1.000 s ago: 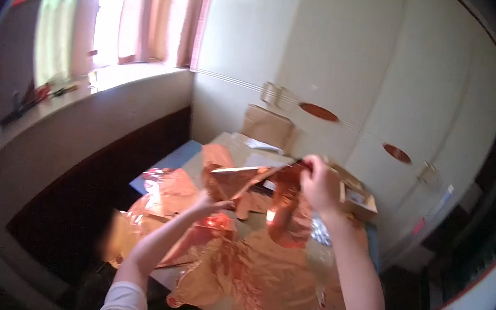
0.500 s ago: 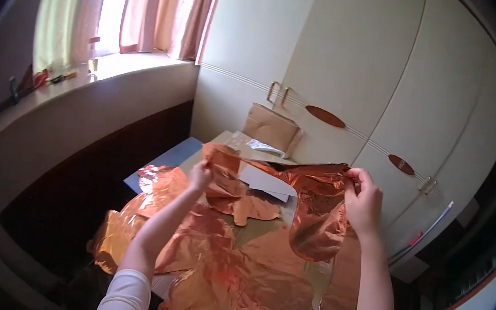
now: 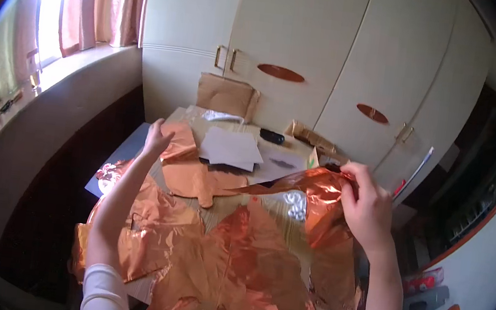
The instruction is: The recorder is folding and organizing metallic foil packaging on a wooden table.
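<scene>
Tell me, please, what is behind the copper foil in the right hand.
Beyond the copper foil, a cardboard box shows, with silvery material at the foil's left edge; whatever the foil covers cannot be seen.

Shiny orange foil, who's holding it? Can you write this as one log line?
right hand: pinches copper foil | left hand: open, near folded foil piece | table: white paper, spread foil

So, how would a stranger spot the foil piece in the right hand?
Start at the tall cream wardrobe, then come down to the table in front of it. Above the table's right side, the person's right hand grips a shiny copper-coloured foil piece. This one is lifted and tapers off leftward, while the other copper foil pieces lie spread on the table.
</scene>
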Motion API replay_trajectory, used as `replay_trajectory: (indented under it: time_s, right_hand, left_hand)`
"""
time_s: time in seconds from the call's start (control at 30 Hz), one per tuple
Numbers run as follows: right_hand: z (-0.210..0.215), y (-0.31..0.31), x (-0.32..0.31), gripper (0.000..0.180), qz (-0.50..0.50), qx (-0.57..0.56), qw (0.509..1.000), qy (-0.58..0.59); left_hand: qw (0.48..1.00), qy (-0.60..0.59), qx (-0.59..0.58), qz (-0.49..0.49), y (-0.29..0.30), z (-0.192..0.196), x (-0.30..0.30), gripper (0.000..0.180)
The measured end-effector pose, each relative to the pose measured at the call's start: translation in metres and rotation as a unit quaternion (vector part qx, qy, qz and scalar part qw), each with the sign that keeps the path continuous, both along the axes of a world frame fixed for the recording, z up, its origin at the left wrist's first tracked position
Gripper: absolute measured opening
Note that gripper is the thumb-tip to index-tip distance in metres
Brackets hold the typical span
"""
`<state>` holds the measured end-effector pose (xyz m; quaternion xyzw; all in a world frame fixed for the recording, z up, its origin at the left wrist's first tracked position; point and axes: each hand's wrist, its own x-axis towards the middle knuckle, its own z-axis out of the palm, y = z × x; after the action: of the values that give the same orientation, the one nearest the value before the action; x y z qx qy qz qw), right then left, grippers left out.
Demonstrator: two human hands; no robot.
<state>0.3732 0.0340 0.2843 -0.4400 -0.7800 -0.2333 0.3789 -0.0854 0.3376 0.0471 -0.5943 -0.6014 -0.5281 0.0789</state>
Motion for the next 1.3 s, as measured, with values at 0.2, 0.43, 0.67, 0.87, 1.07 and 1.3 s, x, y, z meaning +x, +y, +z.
replay_trajectory:
  time_s: [0.2,0.43,0.67,0.87,1.07,1.3]
  right_hand:
    - [-0.024,-0.039,-0.010,0.037,-0.019,0.057,0.981,-0.185]
    - [-0.103,-0.128,-0.030,0.036,0.000,0.068,0.931,-0.358]
    - [-0.197,-0.181,-0.052,0.029,0.022,-0.034,0.948,-0.317]
    - [-0.224,-0.198,-0.065,0.029,0.067,-0.123,0.963,-0.229]
    - [-0.229,-0.138,-0.001,0.031,0.100,-0.249,0.956,-0.121]
    - [-0.294,-0.063,0.069,0.031,0.088,-0.307,0.945,0.075]
  left_hand:
    - [0.755,-0.129,-0.434,-0.473,-0.224,0.043,0.116,0.048]
    - [0.456,-0.505,-0.558,-0.474,-0.319,0.034,0.212,0.070]
    - [0.612,-0.486,-0.461,-0.421,-0.311,0.002,0.230,0.036]
    - [0.715,-0.290,-0.447,-0.452,-0.305,-0.020,0.223,0.046]
    - [0.756,-0.252,-0.427,-0.427,-0.303,-0.029,0.235,0.058]
    - [0.807,-0.122,-0.408,-0.409,-0.286,-0.068,0.234,0.087]
